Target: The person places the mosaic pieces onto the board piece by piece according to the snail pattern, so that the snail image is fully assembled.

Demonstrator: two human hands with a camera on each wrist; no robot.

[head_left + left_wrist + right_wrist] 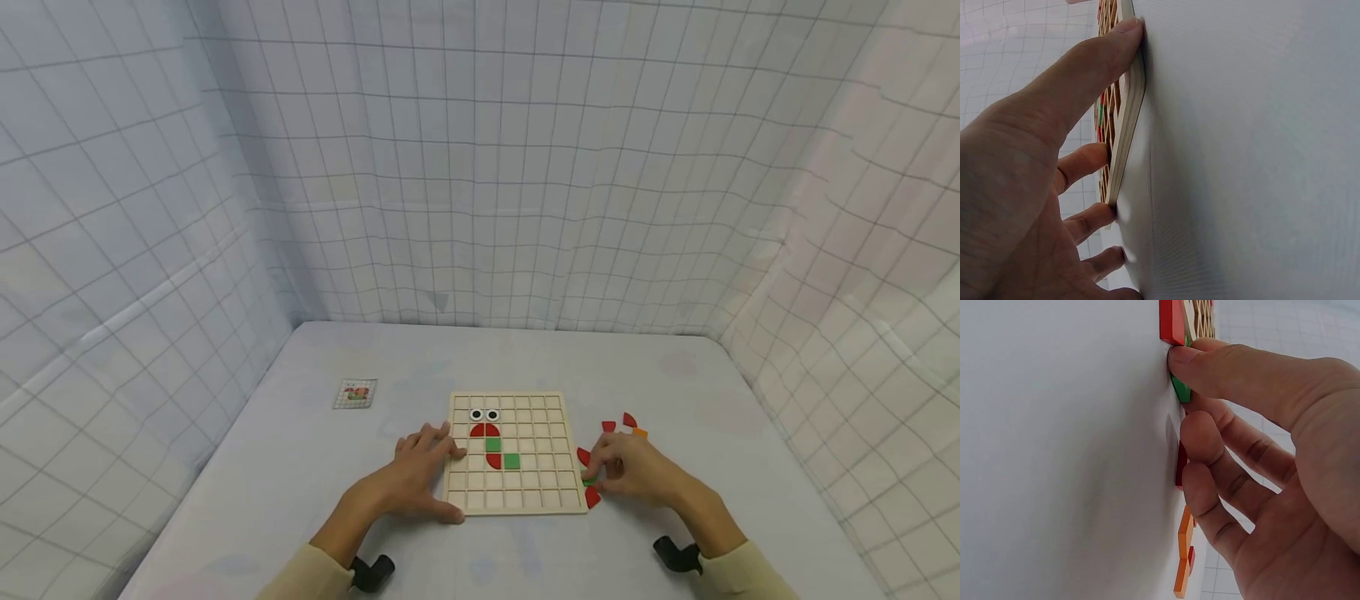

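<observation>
A wooden grid board [547, 483] lies flat on the table. It carries two eye pieces [484, 414], red curved pieces [484, 430] and green squares [512, 461]. My left hand [448, 482] rests on the board's left edge; in the left wrist view the hand [1113, 119] has its thumb along the board's rim [1132, 94] and its fingers touching the same edge. My right hand [597, 477] is just right of the board, where thumb and forefinger pinch a small green piece [589, 481] lying on the table. The right wrist view shows that hand [1184, 400] on the green piece [1180, 387].
Loose red pieces [582, 456] [592, 497] [629, 419] and an orange one [640, 432] lie around my right hand. A small picture card [356, 393] sits at the far left of the table. Gridded cloth walls enclose the white table [300, 467] on three sides.
</observation>
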